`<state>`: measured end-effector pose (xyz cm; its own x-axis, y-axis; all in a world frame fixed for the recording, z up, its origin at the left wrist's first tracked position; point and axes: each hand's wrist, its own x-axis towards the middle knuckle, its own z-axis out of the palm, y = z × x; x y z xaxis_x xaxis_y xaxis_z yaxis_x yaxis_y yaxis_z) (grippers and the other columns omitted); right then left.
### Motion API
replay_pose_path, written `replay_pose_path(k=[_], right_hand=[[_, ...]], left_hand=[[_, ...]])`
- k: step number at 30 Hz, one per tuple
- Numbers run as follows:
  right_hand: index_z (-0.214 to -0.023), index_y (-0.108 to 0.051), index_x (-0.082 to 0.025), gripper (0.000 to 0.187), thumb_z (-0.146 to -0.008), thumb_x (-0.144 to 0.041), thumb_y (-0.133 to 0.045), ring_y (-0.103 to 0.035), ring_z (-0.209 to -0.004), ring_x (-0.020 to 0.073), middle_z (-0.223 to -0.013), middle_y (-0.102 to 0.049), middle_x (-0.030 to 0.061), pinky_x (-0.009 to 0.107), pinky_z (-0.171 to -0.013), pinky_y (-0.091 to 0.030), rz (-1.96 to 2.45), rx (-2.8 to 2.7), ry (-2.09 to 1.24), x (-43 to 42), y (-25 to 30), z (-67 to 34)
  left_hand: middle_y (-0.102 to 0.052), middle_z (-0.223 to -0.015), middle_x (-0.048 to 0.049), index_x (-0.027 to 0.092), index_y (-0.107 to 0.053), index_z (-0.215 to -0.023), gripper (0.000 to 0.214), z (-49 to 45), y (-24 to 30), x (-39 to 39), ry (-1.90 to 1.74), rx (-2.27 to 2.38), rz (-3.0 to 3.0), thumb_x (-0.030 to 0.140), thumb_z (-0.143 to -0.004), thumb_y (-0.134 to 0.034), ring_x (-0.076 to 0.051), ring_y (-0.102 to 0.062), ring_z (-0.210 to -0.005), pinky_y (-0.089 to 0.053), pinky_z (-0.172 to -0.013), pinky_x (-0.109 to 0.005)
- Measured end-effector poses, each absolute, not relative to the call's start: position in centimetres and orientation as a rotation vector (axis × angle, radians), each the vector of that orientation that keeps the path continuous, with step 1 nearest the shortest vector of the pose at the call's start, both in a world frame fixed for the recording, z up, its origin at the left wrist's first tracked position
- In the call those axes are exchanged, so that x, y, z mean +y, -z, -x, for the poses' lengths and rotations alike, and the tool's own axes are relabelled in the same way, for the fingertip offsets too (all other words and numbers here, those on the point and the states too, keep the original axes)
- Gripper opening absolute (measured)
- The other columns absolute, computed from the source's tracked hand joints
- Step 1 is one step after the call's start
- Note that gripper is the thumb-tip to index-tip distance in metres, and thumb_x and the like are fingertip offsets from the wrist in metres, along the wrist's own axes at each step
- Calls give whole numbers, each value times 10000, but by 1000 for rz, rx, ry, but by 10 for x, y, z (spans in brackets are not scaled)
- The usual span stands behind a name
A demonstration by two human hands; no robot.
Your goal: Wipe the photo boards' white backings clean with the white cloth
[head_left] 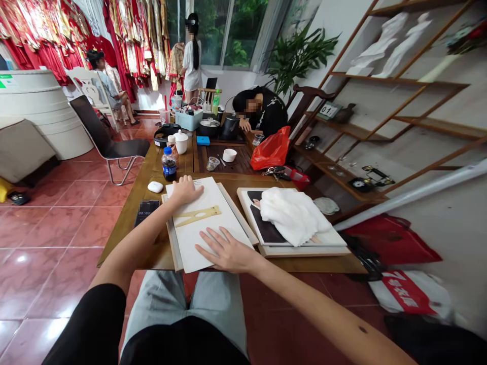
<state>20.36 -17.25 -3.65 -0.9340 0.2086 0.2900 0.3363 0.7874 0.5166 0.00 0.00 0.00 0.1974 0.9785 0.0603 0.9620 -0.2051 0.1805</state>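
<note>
A white sheet [211,248] lies aslant on a light-framed board [239,215] at the table's front edge. On the sheet is a flat yellowish shape [200,215], wide at one end with two long legs; whether it is printed or a loose piece I cannot tell. My left hand [185,190] rests on the sheet's far part, thumb out to the side and fingers forward. Nearer to me, my right hand [226,249] lies flat on the sheet's right side with its fingers spread. Neither hand grips anything.
Right of the sheet, a white cloth [292,215] covers part of a framed picture [262,243]. A phone [146,212], a white case [155,187] and a cola bottle [169,165] stand left. Beyond are a red bag [271,148] and a person leaning on the table [140,175].
</note>
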Motion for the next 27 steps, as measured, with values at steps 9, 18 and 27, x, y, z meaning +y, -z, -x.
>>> replay_pose_path(k=[9,18,27], right_hand=[[-1496,-445,-134,615,-992,-483,-495,-534,-1313,392,-1463,-517,290,616,-974,-449,461,-2799,709,-173,37,-204],[-1464,-498,-145,608,-961,-485,-507,-512,-1324,401,-1452,-552,239,624,-987,-429,495,-2770,623,-180,25,-207],[-1504,-450,-199,626,-922,-373,-601,-508,-1343,350,-1472,-535,195,522,-1088,-368,1383,-2167,640,-174,-11,-288]], left_hand=[[-558,-1368,-255,83,-500,-1307,635,-1,2,-3,-267,1931,-2371,598,-958,-374,-409,-479,-1297,-329,-1082,-567],[-576,-1347,-202,132,-514,-1315,547,6,-11,-23,-353,1881,-2420,551,-983,-399,-367,-511,-1266,-330,-1087,-524],[-507,-1449,-104,250,-493,-1394,549,50,-21,-75,-395,1296,-2602,600,-975,-436,-293,-462,-1358,-296,-1181,-472]])
